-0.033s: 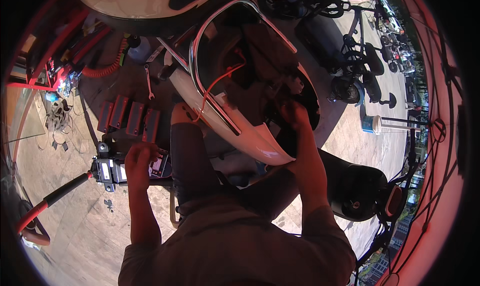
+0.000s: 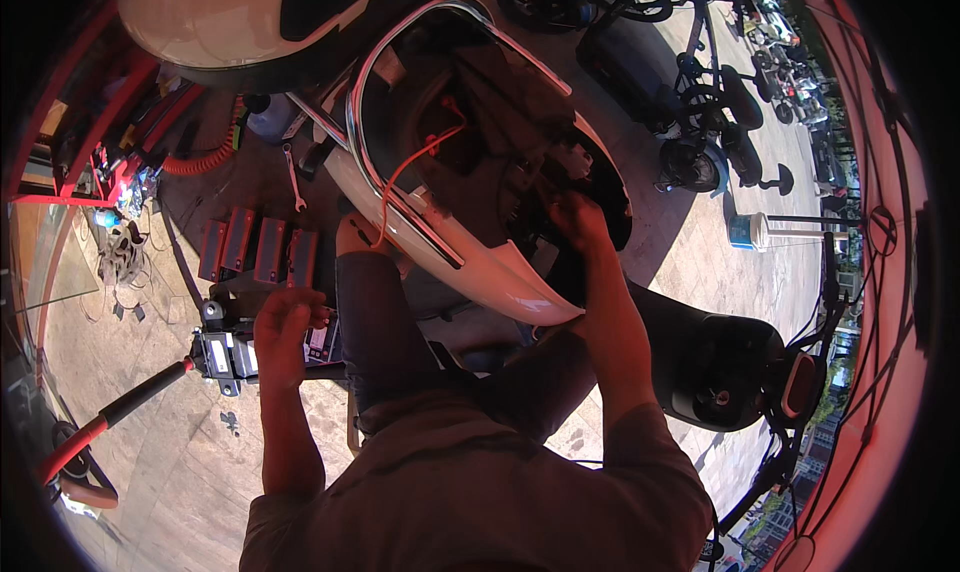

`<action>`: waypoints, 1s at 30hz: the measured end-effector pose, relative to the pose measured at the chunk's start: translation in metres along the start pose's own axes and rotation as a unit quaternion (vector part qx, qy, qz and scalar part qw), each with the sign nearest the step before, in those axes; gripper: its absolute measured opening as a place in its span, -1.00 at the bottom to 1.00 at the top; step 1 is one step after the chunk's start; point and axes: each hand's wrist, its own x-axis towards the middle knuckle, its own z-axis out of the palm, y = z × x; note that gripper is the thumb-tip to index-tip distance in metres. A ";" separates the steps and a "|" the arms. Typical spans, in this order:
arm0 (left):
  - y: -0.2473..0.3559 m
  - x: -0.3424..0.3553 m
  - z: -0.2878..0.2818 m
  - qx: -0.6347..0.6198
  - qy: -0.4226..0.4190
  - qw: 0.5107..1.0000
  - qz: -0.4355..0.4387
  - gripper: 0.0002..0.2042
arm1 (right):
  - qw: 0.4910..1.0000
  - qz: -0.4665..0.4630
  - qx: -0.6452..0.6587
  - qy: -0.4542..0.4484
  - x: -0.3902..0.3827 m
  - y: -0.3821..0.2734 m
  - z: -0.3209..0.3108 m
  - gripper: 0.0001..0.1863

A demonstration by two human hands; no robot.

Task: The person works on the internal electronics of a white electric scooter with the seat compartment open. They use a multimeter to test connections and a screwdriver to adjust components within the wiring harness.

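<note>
A cream scooter body (image 2: 450, 262) stands before me, its dark inner bay opened up, with a chrome rail (image 2: 352, 112) round it. Reaching into the shadowed right side of the bay is my right hand (image 2: 580, 222). Its fingers are curled at some dark parts there; what they grip is hidden in shadow. My left hand (image 2: 284, 330) hovers left of my knee, thumb and fingers pinched together, with a small thing at the tips too tiny to name. An orange-red cable (image 2: 405, 170) runs out of the bay over the chrome rail.
Several dark red-edged boxes (image 2: 240, 240) lie in a row on the left, below a wrench (image 2: 294, 177). A red-and-black handle (image 2: 120, 412) juts in at the lower left. A black seat (image 2: 715, 372) lies at right; parked bikes (image 2: 690, 102) and a white-blue bucket (image 2: 745, 232) stand beyond.
The whole view has shifted a little, so the scooter sits slightly further left. My left hand has turned, its fingertips now pointing more to the right. My right hand stays in the bay.
</note>
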 end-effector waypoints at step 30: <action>-0.224 0.246 0.377 0.750 -0.529 0.337 0.210 -0.49 | 0.992 -0.005 0.055 -0.118 0.033 -0.006 -0.017 -0.81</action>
